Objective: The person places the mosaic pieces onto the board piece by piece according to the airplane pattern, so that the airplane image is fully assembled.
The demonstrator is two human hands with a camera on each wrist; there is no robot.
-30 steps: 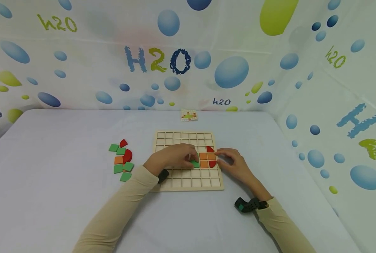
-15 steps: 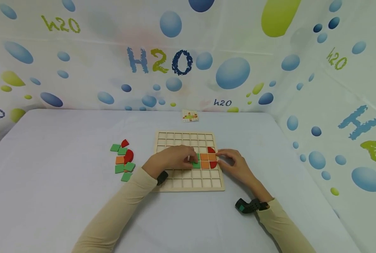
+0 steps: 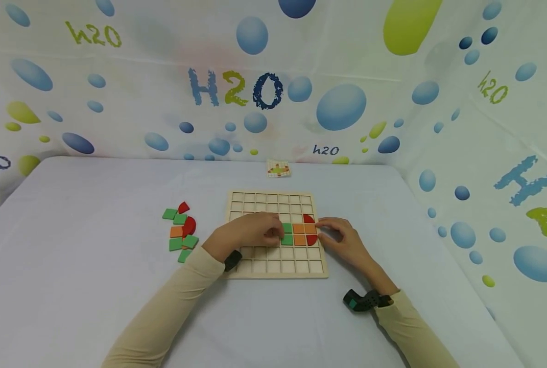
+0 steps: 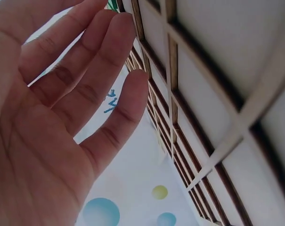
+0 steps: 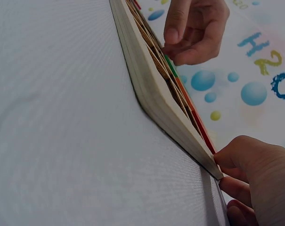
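Note:
A wooden grid board [image 3: 273, 266] lies flat in the head view. Toward its right side sit two green square tiles [image 3: 286, 239], several orange square tiles [image 3: 299, 239] and red quarter-circle pieces [image 3: 311, 239]. My left hand [image 3: 254, 228] hovers over the board's middle, fingertips just left of the green tiles. Seen in the left wrist view, that left hand [image 4: 57, 117] has extended fingers and no piece visible in it. My right hand [image 3: 344, 240] touches the board's right edge with thumb and fingertips, as the right wrist view of the right hand [image 5: 269, 179] also shows.
Left of the board lies a loose pile of green tiles [image 3: 175, 244], an orange tile [image 3: 176, 231] and red rounded pieces [image 3: 189, 225]. A small pattern card [image 3: 278, 168] rests behind the board, near the back edge of the white-covered table [image 3: 94, 276].
My left fingers have drawn back slightly left from the green tiles, which now show more fully on the grid. The right hand stays at the board's edge. The head view has shifted a little.

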